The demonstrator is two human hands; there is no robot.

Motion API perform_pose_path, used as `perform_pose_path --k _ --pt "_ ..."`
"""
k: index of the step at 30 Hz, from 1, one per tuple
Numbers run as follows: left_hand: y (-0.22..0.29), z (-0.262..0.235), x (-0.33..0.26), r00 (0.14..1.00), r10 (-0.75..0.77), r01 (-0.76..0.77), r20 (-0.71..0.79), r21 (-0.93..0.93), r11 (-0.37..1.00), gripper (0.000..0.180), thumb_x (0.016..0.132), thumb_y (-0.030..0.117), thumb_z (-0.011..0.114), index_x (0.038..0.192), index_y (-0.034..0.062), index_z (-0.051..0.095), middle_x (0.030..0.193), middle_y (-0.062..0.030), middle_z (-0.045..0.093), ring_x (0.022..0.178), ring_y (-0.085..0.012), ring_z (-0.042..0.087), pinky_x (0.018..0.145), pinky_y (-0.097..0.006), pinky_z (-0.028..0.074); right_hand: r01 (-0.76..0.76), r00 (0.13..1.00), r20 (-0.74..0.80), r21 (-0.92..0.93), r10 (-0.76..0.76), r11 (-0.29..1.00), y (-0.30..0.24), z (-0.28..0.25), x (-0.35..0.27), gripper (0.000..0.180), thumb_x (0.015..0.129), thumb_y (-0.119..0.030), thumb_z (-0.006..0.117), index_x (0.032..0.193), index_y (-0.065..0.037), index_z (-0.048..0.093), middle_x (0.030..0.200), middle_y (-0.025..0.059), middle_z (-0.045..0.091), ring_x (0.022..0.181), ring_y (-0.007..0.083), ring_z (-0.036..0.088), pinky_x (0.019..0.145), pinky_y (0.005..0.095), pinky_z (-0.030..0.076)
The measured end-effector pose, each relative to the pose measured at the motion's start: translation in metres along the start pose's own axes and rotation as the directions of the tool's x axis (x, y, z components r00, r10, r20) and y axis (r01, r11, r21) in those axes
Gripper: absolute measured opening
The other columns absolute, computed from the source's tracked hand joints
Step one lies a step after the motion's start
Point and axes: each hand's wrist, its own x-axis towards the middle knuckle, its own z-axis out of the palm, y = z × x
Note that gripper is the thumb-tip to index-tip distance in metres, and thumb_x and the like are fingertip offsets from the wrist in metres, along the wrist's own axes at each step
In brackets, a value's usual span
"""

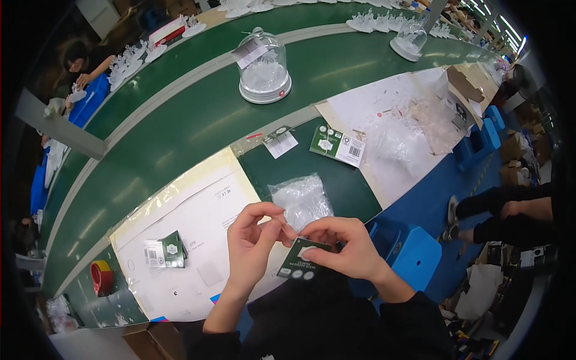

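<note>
My right hand (349,251) is closed on a dark green printed hang tag (290,265), thumb on its face. Close beside it, my left hand (252,241) pinches a thin clear strand (288,228) near the tag's top corner; the strand is too fine to make out fully. Just beyond both hands lies a crinkled clear plastic bag (307,201), its contents hard to tell. A stack of green and white tags (337,146) and a single tag (280,144) rest farther off. More tags (165,252) lie on the white cardboard (204,264) to the left.
A clear dome on a white base (265,75), with a tag hanging on it, stands on the green conveyor (174,129). Another dome (410,42) is farther right. Red and yellow tape (101,278) sits at left. A blue stool (414,258) and a person's legs (486,216) are at right.
</note>
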Motion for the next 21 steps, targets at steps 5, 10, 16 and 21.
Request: perform_pose_path --k 5,10,16,21 --pt "-0.010 0.000 -0.007 0.999 -0.034 0.034 0.003 -0.024 0.999 0.015 0.092 0.008 0.053 0.105 -0.0002 0.051 0.087 -0.0065 0.058 0.074 -0.0155 0.063 0.062 -0.026 0.050 0.317 0.946 0.020 -0.250 -0.322 0.915 0.020 -0.002 0.006 0.016 0.078 -0.002 0.069 0.092 0.000 0.061 0.077 -0.0012 0.059 0.066 0.0022 0.052 0.058 0.0166 0.039" --pt "-0.007 -0.003 -0.011 0.997 -0.041 0.039 -0.058 -0.041 0.998 0.013 0.091 0.005 0.053 0.104 0.0000 0.050 0.087 -0.0069 0.058 0.075 -0.0161 0.063 0.061 -0.025 0.050 0.039 0.999 0.035 0.052 -0.041 0.998 0.024 0.000 -0.001 0.011 0.081 -0.001 0.066 0.087 0.000 0.058 0.076 -0.0006 0.059 0.067 0.0030 0.053 0.059 0.0172 0.041" --pt "-0.007 -0.008 -0.018 0.995 -0.027 0.024 -0.098 -0.036 0.999 0.014 0.088 -0.002 0.053 0.101 0.0000 0.051 0.086 -0.0079 0.058 0.075 -0.0166 0.063 0.062 -0.026 0.051 -0.028 0.999 0.027 0.130 0.025 0.991 0.022 0.000 -0.001 0.010 0.083 -0.005 0.066 0.086 0.000 0.058 0.077 -0.0003 0.060 0.070 0.0024 0.055 0.062 0.0172 0.043" --pt "-0.002 -0.001 -0.023 0.998 -0.005 0.005 -0.070 0.007 1.000 0.018 0.086 -0.005 0.056 0.103 -0.0015 0.051 0.088 -0.0097 0.060 0.077 -0.0158 0.062 0.067 -0.027 0.052 0.147 0.985 0.137 -0.345 -0.105 0.927 0.011 -0.008 0.005 0.017 0.074 -0.004 0.071 0.089 0.000 0.062 0.084 0.0070 0.065 0.075 0.0141 0.061 0.067 0.0245 0.047"
